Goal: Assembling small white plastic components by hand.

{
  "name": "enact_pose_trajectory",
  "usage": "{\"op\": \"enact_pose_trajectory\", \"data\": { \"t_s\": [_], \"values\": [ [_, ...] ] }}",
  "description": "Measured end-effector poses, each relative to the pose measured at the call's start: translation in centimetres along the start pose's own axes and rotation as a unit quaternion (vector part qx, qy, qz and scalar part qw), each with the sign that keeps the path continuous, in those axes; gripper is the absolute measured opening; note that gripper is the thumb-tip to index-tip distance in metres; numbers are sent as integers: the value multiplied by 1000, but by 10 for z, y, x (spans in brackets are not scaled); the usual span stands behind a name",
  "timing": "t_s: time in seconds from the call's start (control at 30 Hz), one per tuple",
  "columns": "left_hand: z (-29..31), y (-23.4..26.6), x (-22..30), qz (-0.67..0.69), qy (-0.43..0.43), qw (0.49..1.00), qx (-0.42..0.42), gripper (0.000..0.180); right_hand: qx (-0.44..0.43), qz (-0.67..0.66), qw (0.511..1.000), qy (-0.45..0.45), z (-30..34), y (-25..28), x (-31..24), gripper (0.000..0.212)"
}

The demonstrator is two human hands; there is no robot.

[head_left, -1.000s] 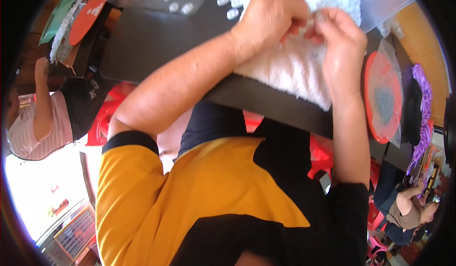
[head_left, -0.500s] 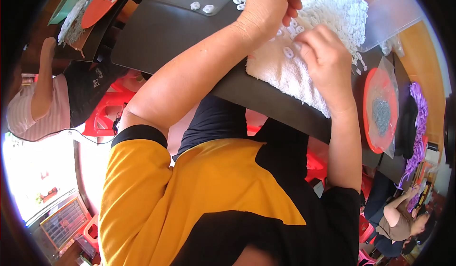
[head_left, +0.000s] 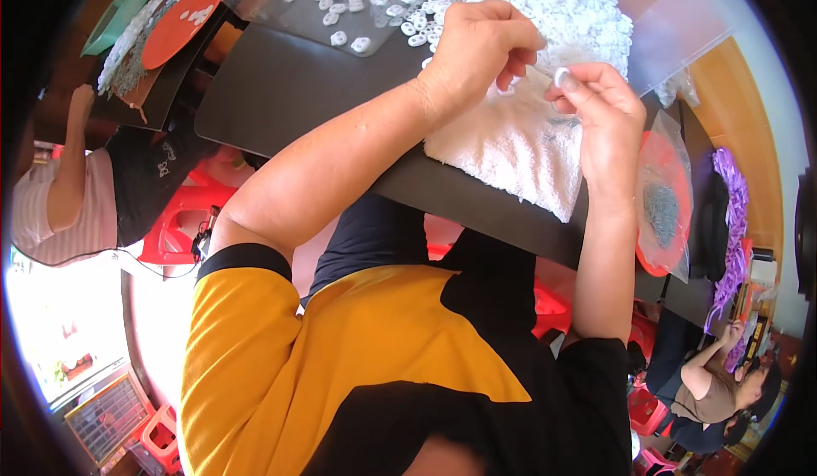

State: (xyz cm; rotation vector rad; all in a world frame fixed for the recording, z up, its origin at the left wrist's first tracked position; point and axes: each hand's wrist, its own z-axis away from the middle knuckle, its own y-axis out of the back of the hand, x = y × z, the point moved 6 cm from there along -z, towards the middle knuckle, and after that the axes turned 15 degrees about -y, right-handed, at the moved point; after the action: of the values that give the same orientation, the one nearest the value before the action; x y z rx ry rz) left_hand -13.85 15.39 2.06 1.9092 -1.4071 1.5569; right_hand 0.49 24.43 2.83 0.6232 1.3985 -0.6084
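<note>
1. While it curls over the towel (head_left: 511, 148), the left hand (head_left: 477, 46) has its fingers bent; whether it grips anything I cannot tell.
2. Just right of it, the right hand (head_left: 608, 114) pinches a white ring (head_left: 562, 76) at its fingertips, nearer than the ring pile (head_left: 553, 4) beyond.

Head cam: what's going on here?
A person in a yellow and black shirt works over a white towel on a dark table. The right hand pinches a small white ring in its fingers; the left hand is curled beside it. A heap of white rings lies just beyond.
</note>
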Motion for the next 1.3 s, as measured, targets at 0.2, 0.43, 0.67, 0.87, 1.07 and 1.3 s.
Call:
{"op": "enact_pose_trajectory", "data": {
  "t_s": [0.2, 0.43, 0.67, 0.87, 1.07, 1.3],
  "values": [
    [8, -12, -10, -15, 29, 999, -30, 13, 25, -101, 994, -12, -1, 11, -2, 15],
    [11, -17, -13, -5, 38, 999, -28, 11, 41, -74, 996, -11, 1, 10, -4, 16],
    [12, -17, -12, -9, 37, 999, -25, 12, 45, -74, 996, 13, 2, 8, -4, 15],
    [12, -17, -11, 1, 43, 999, -16, 12, 63, -75, 995, 34, 4, 7, -7, 15],
    [12, -16, -13, 23, 51, 998, -19, 13, 100, 18, 991, 92, 8, 12, -18, 13],
    [13, -18, -12, 19, 64, 997, -34, 13, 62, 101, 989, 88, 7, -1, -14, 12]
  ]
}}
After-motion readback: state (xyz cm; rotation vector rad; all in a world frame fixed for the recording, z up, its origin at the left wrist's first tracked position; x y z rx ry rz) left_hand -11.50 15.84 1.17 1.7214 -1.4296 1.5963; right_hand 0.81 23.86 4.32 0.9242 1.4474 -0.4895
